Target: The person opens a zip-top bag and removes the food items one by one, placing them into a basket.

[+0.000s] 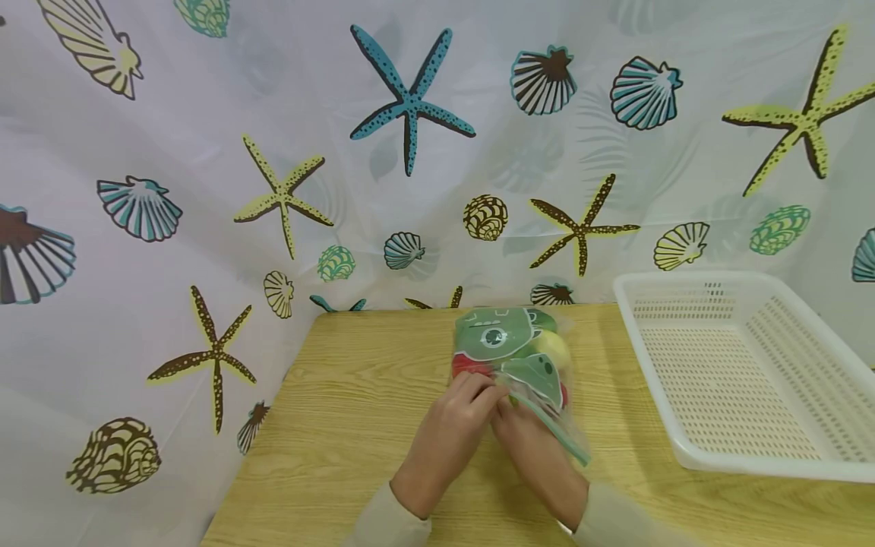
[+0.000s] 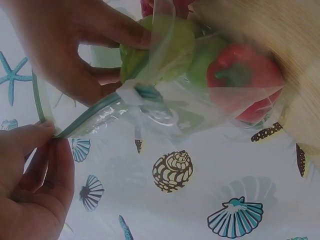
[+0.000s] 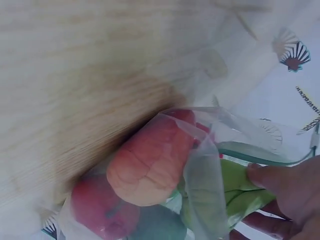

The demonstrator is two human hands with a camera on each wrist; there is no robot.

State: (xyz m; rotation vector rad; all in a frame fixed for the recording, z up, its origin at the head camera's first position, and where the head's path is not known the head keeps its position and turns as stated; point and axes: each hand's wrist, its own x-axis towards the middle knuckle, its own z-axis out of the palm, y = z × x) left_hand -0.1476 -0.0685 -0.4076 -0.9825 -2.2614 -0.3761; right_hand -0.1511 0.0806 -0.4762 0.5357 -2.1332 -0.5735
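A clear zip bag point(image 1: 509, 334) with a green cartoon print lies on the table, filled with produce. My left hand point(image 1: 451, 418) pinches the bag's zip edge point(image 2: 60, 136) at one end of its mouth. Through that mouth reaches my right hand point(image 1: 526, 433), its fingers round a light green leafy vegetable point(image 3: 235, 187). Inside the bag are a red bell pepper point(image 2: 245, 82) and an orange-red, rounded piece point(image 3: 150, 157). A white slider point(image 2: 129, 94) sits on the green zip strip. In the head view the bag and left hand hide most of the right fingers.
A white perforated plastic basket point(image 1: 673, 448) stands on the right of the wooden table point(image 1: 369, 372). A white curtain point(image 1: 437, 197) printed with shells and starfish hangs behind the table and along its left side.
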